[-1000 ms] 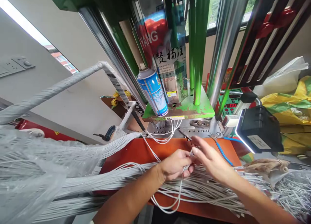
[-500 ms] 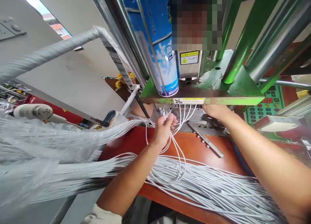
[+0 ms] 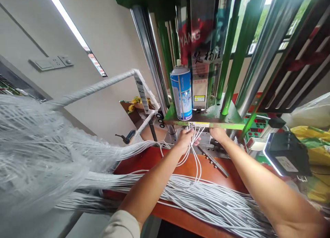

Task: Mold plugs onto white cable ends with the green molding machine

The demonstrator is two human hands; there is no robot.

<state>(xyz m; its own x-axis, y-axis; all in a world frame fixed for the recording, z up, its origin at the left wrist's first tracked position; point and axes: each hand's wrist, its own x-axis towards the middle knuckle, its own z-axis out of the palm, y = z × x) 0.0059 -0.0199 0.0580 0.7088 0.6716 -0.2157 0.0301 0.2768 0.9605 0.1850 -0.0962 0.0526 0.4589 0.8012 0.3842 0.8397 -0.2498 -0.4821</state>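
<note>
My left hand (image 3: pixel 186 141) is closed around several thin white cables (image 3: pixel 197 164), just below the front edge of the machine's green plate (image 3: pixel 219 126). From it the cables loop down over the red-brown table. My right hand (image 3: pixel 218 134) reaches under the same plate, and its fingers are hidden there. Between and below the hands a narrow metal bar (image 3: pixel 215 162) with small pegs lies slanted on the table. A metal bed (image 3: pixel 206 138) shows under the plate, partly covered by the hands and cables.
A blue and white spray can (image 3: pixel 181 93) stands on the green plate. A large spread of white cables (image 3: pixel 206 203) covers the table's front, and plastic-wrapped bundles (image 3: pixel 64 155) fill the left. To the right are a control panel (image 3: pixel 256 128) and a black box (image 3: pixel 287 155).
My view has tilted up and shows more of the machine. My left hand, with the cables, has moved closer to the plate's edge. The right hand remains under the plate.
</note>
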